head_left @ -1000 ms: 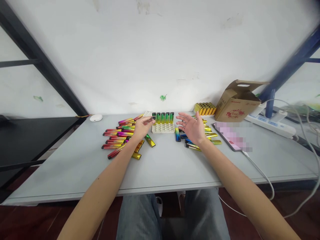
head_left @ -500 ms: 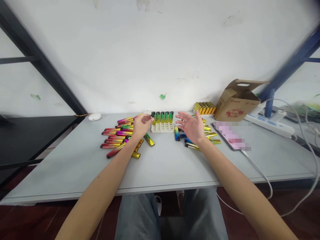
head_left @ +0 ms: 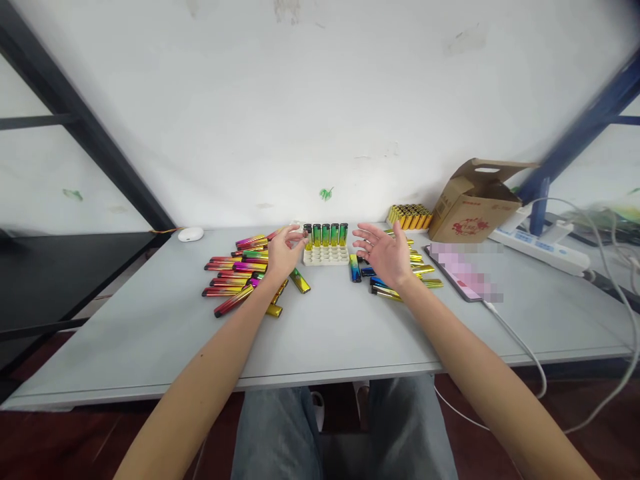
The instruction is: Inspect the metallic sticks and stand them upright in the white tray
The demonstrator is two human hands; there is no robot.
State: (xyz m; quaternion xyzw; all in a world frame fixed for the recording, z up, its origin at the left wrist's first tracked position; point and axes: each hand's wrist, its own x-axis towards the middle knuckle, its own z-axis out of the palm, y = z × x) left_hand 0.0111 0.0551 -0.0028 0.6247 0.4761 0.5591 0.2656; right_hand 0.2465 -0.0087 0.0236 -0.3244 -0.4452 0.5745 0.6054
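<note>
A white tray with round holes (head_left: 326,256) holds several green-and-yellow lighters (head_left: 325,235) upright in its back row. Just left of that row is my left hand (head_left: 285,253), its fingers and thumb apart beside the leftmost lighter, with nothing visibly held. Beneath and around this hand lie red, purple and gold lighters (head_left: 227,281) in a loose pile. One green-and-gold lighter (head_left: 300,280) rests in front of the tray. On the other side, my right hand (head_left: 387,253) is spread, palm towards the tray, above blue and gold lighters (head_left: 385,291). A blue lighter (head_left: 355,268) lies beside the tray.
At the back right, a block of gold lighters (head_left: 411,217) stands next to an open cardboard box (head_left: 473,207). A phone (head_left: 457,270) with a white cable, and a power strip (head_left: 540,250), are farther right. A white case (head_left: 191,234) sits at the back left.
My left fingers have come off the top of the leftmost upright lighter and parted. My right hand stays spread in nearly the same place.
</note>
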